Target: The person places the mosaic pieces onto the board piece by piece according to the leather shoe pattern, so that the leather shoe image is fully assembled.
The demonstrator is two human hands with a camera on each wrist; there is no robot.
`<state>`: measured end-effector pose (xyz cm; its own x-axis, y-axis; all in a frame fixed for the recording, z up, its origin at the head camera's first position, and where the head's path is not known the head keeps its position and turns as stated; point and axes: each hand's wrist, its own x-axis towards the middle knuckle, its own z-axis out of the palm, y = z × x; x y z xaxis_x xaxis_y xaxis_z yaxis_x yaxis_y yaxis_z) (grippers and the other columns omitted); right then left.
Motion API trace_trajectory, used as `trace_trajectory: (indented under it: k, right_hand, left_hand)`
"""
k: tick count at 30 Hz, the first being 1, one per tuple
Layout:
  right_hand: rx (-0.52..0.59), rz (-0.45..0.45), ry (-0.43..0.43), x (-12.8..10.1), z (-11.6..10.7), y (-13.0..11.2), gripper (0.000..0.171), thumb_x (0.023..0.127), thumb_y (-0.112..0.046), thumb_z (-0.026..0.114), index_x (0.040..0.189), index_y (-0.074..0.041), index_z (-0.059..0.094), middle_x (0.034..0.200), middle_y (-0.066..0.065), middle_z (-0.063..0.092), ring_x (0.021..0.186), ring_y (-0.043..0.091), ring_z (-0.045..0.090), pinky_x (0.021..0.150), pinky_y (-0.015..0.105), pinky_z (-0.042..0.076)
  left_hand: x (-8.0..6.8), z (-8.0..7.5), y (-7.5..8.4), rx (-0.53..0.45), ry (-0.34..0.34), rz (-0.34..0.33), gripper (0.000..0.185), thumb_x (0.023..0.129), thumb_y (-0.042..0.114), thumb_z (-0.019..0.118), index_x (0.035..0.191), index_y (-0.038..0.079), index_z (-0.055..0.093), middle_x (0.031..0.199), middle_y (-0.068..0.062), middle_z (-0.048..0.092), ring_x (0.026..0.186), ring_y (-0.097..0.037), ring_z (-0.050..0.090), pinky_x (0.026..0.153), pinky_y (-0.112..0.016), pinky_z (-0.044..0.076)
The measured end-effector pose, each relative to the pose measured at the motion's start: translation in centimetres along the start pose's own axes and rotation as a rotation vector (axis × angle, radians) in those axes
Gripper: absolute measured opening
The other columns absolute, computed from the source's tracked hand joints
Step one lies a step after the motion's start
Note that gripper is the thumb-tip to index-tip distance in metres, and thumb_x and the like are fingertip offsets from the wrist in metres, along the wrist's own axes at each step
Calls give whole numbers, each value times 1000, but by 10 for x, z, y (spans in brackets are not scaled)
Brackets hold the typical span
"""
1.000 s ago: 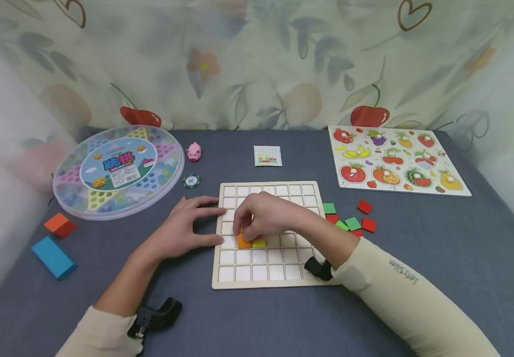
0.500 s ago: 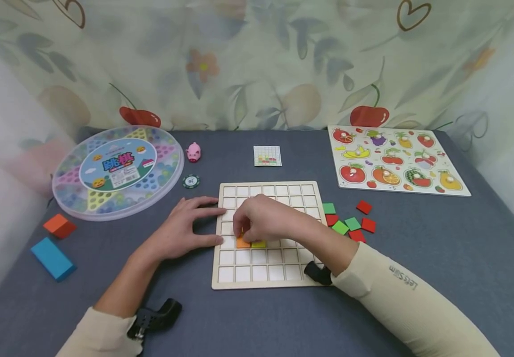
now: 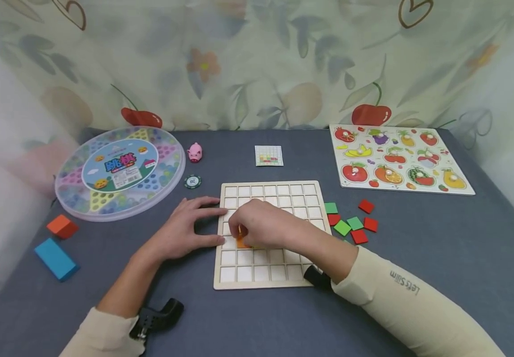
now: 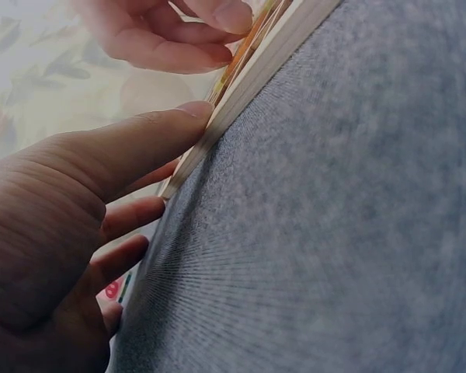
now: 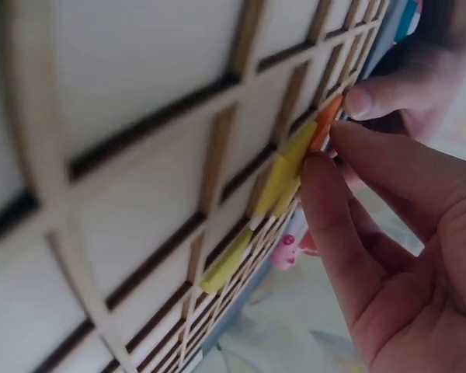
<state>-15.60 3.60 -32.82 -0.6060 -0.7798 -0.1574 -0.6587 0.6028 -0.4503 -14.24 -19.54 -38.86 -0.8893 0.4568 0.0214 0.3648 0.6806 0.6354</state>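
The right hand (image 3: 261,224) curls over the wooden grid board (image 3: 271,277), fingertips (image 5: 326,167) pinching an orange tile (image 3: 241,242) at a cell on the board's left side, beside a yellow tile (image 5: 283,175) already seated there. The left hand (image 3: 185,225) lies flat and open, fingers straight against the board's left edge, apparently bracing it from sliding on the grey tabletop (image 3: 440,248). Most cells stand unfilled. Loose red and green tiles (image 3: 351,223) wait just right of the board; a round checkers case (image 3: 118,171) sits far left, well apart.
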Motion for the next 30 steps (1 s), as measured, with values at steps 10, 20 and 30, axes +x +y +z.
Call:
trace_trajectory:
  k: [10,20,30]
  right_hand:
    - [77,-13,4,-22,-15,25,10,91,-10,75,97,-16,79,84,-7,70,79,9,61,74,27,52]
    - [200,166,88,-66,-43,67,15,92,-14,76,106,-16,80,95,-6,74,91,15,67,79,33,55]
    - [223,325,56,-111,-58,106,14,92,-12,77,105,-12,77,94,-1,74,86,17,67,75,33,57]
  left_hand:
    - [-4,2,0,-9,-10,-31,61,87,36,84,142,17,65,158,-15,46,149,-40,34,124,-70,2]
    - [-4,-1,0,-14,-10,-40,62,87,35,84,143,17,64,159,-14,45,151,-39,33,126,-67,0]
    - [0,1,0,-14,-10,-21,63,87,35,84,143,17,64,159,-14,45,151,-39,33,125,-68,0]
